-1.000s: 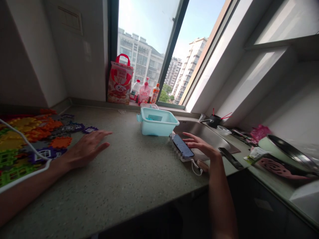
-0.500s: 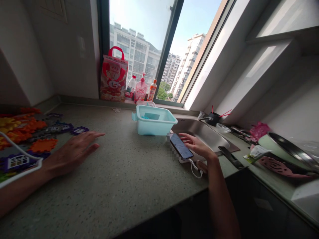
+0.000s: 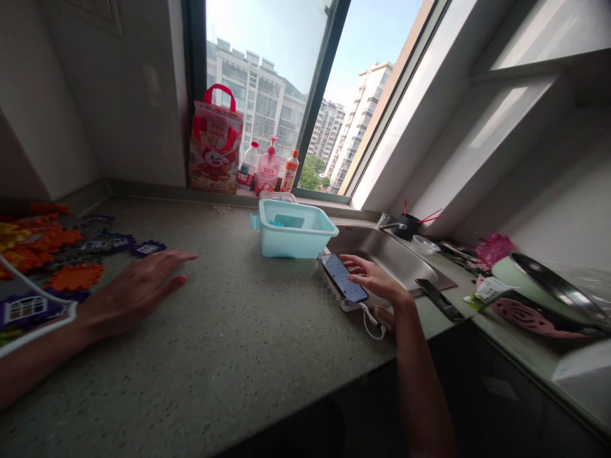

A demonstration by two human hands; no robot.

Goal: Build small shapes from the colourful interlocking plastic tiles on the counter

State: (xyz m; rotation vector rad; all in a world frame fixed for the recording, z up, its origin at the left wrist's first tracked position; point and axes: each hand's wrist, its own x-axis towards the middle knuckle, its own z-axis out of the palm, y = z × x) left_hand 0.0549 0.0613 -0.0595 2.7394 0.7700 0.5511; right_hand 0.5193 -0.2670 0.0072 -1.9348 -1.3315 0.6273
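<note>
My left hand [image 3: 133, 292] lies flat on the speckled grey stone countertop [image 3: 214, 362], fingers spread, just right of a purple foam puzzle piece [image 3: 147, 249]. Beyond it, a spread of colourful interlocking foam tiles [image 3: 42, 254] includes an orange piece [image 3: 76, 277]. My right hand [image 3: 377, 280] reaches over the right edge of a smartphone [image 3: 342, 278], with its fingers extended just above the lit screen. The phone lies at the sink's near edge, with a white cable [image 3: 370, 324] trailing from it. Neither hand grips anything.
A teal plastic basket [image 3: 293, 232] stands beyond the phone, beside a steel sink [image 3: 382, 251]. Bottles [image 3: 267, 172] and a red-handled bag [image 3: 214, 149] stand on the sill. A pan [image 3: 548, 286] and pink slotted spatula [image 3: 529, 321] lie right.
The whole view has drifted slightly, with the scene shifting left and up. Both hands keep nearly the same positions relative to the phone and foam pieces.
</note>
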